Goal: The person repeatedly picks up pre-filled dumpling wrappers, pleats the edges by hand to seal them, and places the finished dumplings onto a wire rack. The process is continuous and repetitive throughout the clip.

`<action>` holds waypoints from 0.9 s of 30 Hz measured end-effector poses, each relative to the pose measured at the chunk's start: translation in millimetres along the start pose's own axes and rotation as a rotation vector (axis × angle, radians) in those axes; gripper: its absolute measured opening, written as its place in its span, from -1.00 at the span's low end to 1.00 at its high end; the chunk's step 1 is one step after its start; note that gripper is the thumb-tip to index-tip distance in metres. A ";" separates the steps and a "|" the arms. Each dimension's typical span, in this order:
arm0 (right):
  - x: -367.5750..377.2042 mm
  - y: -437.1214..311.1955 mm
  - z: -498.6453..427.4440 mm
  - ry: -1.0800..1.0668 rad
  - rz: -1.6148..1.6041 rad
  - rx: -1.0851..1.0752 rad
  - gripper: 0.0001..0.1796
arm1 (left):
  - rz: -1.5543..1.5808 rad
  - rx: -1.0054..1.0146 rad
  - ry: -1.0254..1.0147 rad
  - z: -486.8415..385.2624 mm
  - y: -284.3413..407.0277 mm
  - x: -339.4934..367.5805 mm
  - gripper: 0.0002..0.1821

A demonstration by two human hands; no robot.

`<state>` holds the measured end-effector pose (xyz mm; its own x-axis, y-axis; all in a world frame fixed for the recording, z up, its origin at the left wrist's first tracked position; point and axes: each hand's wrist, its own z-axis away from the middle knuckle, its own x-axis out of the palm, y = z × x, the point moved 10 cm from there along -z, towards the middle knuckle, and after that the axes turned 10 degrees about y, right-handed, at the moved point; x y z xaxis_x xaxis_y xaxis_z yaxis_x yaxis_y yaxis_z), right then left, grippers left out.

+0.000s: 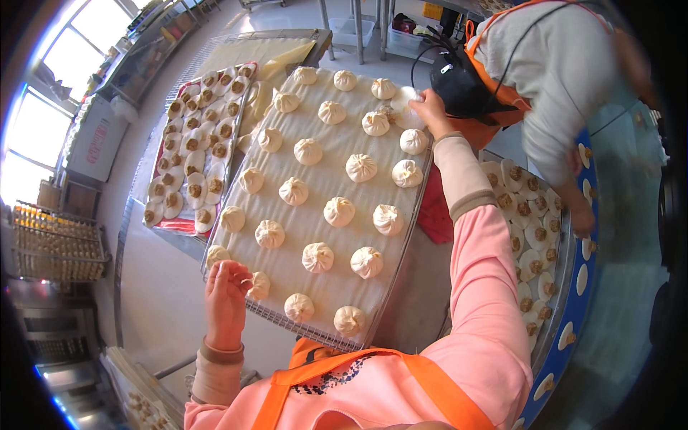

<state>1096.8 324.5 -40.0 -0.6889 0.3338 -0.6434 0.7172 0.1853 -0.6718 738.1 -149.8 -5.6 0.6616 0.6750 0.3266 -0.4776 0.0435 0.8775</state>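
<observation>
Before me lies a cloth-lined wire tray (344, 285) bearing rows of pleated, round filled buns (339, 212). At its far right corner my right hand (431, 110) pinches the edge of a flat dough wrapper (404, 105); brown filling shows at the wrapper's lower left, close to a pleated bun (375, 123). My left hand (227, 285) is raised over the tray's near left corner, fingers loosely curled and partly apart, with nothing seen in it. It partly hides a bun (259, 286) beside the fingertips.
Left stands a red-edged tray (231, 161) of wrappers topped with filling. Another such tray (561, 242) stands right, beside a blue conveyor belt (575, 306) carrying dough rounds. A co-worker (548, 64) in an orange apron reaches over there. A wire crate (59, 242) stands far left.
</observation>
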 end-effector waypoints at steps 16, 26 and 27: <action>43.1 -73.9 56.9 -0.693 -0.429 -0.129 -0.48 | 0.026 -0.027 0.010 -10.7 -5.1 -11.0 -0.86; 24.7 -86.7 36.8 -0.339 -0.018 -0.554 -0.54 | 0.019 -0.012 0.003 -11.7 -0.9 -10.9 -0.84; 14.7 -79.9 27.2 -0.274 -0.076 -0.456 -0.54 | 0.018 -0.009 0.000 -11.3 0.5 -9.4 -0.84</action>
<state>1026.5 289.5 -5.7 -0.6993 0.0619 -0.7121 0.5949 0.6027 -0.5318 725.1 -147.8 -12.3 0.6528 0.6758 0.3421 -0.4945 0.0381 0.8683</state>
